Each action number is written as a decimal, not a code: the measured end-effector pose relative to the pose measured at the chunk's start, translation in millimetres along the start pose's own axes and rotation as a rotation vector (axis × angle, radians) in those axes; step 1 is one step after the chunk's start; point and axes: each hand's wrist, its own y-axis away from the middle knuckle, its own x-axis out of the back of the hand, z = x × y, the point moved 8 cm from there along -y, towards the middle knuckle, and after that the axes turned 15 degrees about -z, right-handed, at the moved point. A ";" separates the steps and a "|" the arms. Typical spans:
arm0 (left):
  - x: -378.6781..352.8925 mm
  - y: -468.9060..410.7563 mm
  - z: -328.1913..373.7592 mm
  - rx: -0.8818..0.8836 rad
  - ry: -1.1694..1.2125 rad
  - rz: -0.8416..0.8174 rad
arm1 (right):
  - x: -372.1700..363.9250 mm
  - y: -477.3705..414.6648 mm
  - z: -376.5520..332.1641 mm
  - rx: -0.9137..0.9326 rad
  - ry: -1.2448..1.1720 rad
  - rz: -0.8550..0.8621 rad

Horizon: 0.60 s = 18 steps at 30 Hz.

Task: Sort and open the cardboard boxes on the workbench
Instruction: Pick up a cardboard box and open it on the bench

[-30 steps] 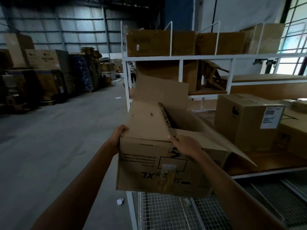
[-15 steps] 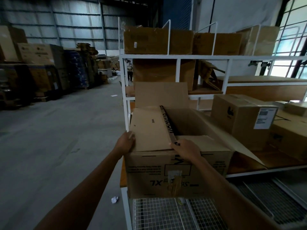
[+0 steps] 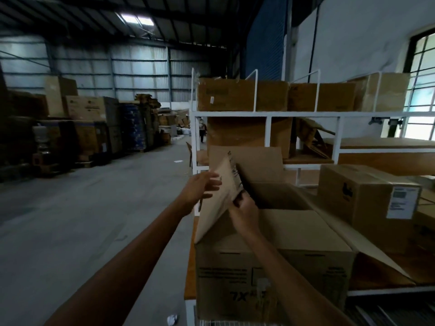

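Print (image 3: pixel 223 276) on the open box (image 3: pixel 329 267) and the label (image 3: pixel 402 203) on the sealed box (image 3: pixel 367 191) blur beyond reading.

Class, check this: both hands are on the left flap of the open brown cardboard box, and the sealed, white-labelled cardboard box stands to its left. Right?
No: the head view shows the sealed, white-labelled cardboard box standing to the right of the open brown cardboard box. The rest holds.

Seemingly "7X" on open box (image 3: pixel 235 274)

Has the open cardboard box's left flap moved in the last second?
Yes. The brown left flap has swung up from lying over the opening, judged against the box's printed front wall.
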 end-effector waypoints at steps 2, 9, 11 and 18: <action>11.2 -4.6 33.1 -0.049 0.048 0.001 | -23.2 -2.0 -13.6 0.054 0.103 -0.056; 46.6 -1.7 80.9 0.029 -0.679 0.009 | -90.8 3.7 -19.8 0.078 0.502 -0.220; 60.5 6.5 82.0 0.055 -0.890 0.069 | -98.0 9.2 -15.2 0.122 0.710 -0.306; 122.7 48.9 9.7 0.386 -1.107 0.325 | -81.0 13.6 56.1 -0.100 1.122 -0.550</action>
